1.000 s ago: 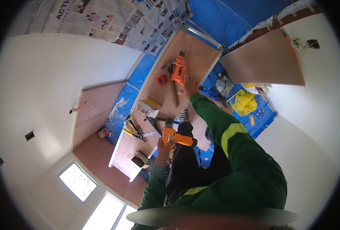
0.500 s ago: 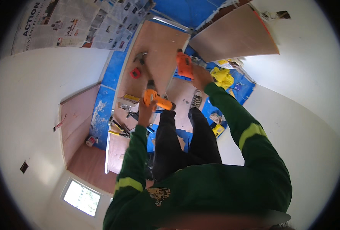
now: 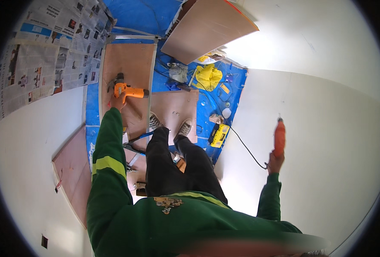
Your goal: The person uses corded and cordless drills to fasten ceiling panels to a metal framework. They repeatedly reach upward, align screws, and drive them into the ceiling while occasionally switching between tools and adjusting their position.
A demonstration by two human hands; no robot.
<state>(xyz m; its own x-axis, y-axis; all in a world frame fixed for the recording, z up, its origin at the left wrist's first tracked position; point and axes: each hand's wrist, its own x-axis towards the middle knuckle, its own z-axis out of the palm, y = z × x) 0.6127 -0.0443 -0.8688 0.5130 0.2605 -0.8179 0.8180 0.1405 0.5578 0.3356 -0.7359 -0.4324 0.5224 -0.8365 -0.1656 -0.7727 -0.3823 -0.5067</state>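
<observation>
Orange casing is filling the left hand [image 3: 118,102], which is curling its fingers around the body of a cordless drill [image 3: 133,92]. That drill is lying sideways over the far left plywood bench top [image 3: 128,58], its black chuck pointing far and its battery end pointing right. Just nearer, a hammer's wooden handle [image 3: 133,110] is slanting across the plywood. Well apart on the right, the right hand [image 3: 275,163] is gripping a red-orange corded drill [image 3: 280,138], its bit pointing far before a white wall [image 3: 322,107]; whether the tip is touching is hard to tell. A black power cord [image 3: 249,150] is trailing from this hand toward the floor's blue covering [image 3: 166,83]. Between the hands, two sneakers [image 3: 184,127] are standing by a plywood sheet [image 3: 172,105], while a yellow cloth [image 3: 208,77] is lying crumpled farther off.
</observation>
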